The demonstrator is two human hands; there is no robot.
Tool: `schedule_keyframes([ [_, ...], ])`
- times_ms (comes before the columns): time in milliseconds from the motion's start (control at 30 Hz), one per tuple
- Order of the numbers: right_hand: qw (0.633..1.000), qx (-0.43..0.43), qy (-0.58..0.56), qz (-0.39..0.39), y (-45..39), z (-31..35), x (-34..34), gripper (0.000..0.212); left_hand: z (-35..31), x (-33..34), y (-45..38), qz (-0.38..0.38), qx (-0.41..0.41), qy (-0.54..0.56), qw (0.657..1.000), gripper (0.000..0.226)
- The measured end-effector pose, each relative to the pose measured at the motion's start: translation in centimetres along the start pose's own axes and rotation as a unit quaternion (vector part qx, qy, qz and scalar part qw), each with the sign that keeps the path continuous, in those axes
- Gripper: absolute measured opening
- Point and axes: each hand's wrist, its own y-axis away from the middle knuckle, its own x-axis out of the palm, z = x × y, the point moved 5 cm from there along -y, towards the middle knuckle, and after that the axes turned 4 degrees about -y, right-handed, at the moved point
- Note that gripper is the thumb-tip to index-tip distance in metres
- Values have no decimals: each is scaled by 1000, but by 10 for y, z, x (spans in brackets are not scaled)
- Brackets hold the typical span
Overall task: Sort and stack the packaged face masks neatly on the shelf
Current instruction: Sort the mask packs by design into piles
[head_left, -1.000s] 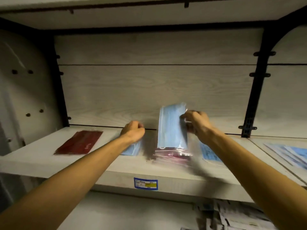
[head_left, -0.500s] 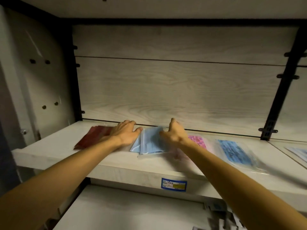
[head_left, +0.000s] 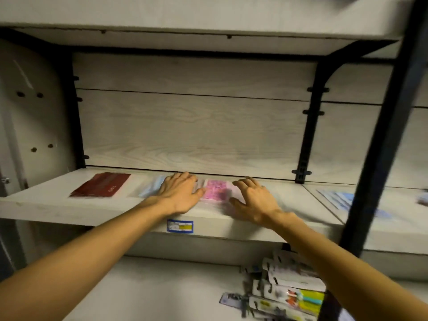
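Both hands lie flat, fingers spread: left hand [head_left: 178,195] on the blue mask pack [head_left: 151,189], right hand [head_left: 253,201] edging the pink pack [head_left: 216,189], mid-shelf [head_left: 46,209].

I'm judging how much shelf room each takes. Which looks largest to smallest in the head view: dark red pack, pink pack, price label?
1. Dark red pack, fully visible.
2. Pink pack, edges blurred between the hands, so its place against the red is unsure.
3. Price label, clearly smallest.
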Motion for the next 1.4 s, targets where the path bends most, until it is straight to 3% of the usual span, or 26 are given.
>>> schedule_keyframes([
  [133, 1000, -22, 22, -2, 96, -48, -37, 79, -93, -10, 32, -44, 21, -3, 999, 51],
  [300, 998, -23, 62, -8, 212, -116, -94, 72, -216, -19, 64, -35, 97, 26, 994, 51],
  [433, 994, 41, 105, 11, 285, -179, -139, 69, -310, -39, 83, -111, 153, 53, 981, 34],
  [667, 980, 174, 101, -2, 364, -281, -190, 71, -442, -49, 70, -97, 225, 35, 969, 41],
  [1000, 968, 207, 143, -21, 382, -406, -195, 68, -576, -22, -3, -80, 281, 38, 956, 43],
  [1167, 961, 208, 182, 14, 359, -483, -224, 67, -633, -22, -63, -87, 287, 17, 954, 42],
  [1400, 946, 255, 202, 3, 331, -578, -261, 64, -688, -17, -140, -66, 266, 33, 961, 39],
])
